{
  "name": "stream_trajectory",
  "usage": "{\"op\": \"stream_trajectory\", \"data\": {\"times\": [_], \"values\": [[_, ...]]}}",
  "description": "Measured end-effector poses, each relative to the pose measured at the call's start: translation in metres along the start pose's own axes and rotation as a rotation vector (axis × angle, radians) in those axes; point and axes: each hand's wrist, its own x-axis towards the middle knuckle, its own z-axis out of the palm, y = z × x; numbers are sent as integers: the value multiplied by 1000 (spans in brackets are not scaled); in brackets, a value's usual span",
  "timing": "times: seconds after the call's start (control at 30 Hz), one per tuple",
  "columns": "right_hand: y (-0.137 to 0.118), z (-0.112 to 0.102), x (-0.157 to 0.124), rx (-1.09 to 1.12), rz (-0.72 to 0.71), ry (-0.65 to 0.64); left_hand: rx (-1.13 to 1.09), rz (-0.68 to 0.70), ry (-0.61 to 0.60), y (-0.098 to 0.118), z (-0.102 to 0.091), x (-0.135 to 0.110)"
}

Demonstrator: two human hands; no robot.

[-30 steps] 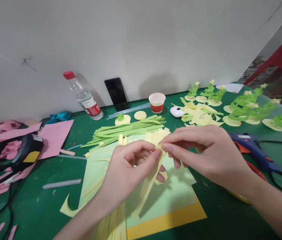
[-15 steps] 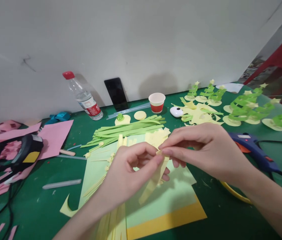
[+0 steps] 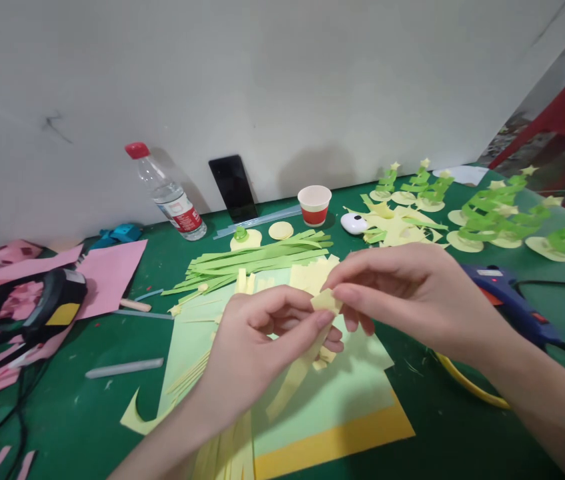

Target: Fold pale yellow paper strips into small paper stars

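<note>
Between my two hands is a pale yellow paper strip (image 3: 295, 383), its upper end folded over and its long tail hanging down to the lower left. My left hand (image 3: 267, 333) pinches it between thumb and fingers. The fingertips of my right hand (image 3: 402, 300) grip the folded end from the other side. Beneath lies a light green paper sheet (image 3: 327, 423) with a yellow-orange border. More pale yellow strips (image 3: 227, 447) lie on its left part, and short yellow pieces (image 3: 307, 273) lie behind my hands.
Green paper strips (image 3: 257, 259), a water bottle (image 3: 177, 207), a phone (image 3: 233, 189) and a paper cup (image 3: 315, 205) stand or lie behind. Green spiral paper ornaments (image 3: 492, 217) fill the back right. A blue glue gun (image 3: 512, 300) lies right; pink paper (image 3: 112, 273) lies left.
The upper end of the strip now shows as a wider folded flat piece. My right fingers have shifted slightly, and the strip's tail has swung a little left.
</note>
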Motion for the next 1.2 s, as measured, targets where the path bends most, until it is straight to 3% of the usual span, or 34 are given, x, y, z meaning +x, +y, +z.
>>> {"op": "stream_trajectory", "data": {"times": [0.2, 0.33, 0.47, 0.9, 1.0, 1.2], "values": [[1, 3, -1, -9, 69, 52, 88, 28, 12, 3, 0, 3], [2, 1, -1, -18, 76, 69, 22, 60, -96, 3, -4, 3], [2, 0, -2, -71, -6, 86, -8, 48, -158, 2, -6, 3], [-3, 8, -7, -520, -347, 133, 20, -37, 2, 3, -4, 4], [-4, 9, -7, -457, -302, 121, 20, -31, -3, 2, -4, 4], [-2, 12, -5, -88, -66, 96, 136, 88, 38, -2, -5, 5]]}}
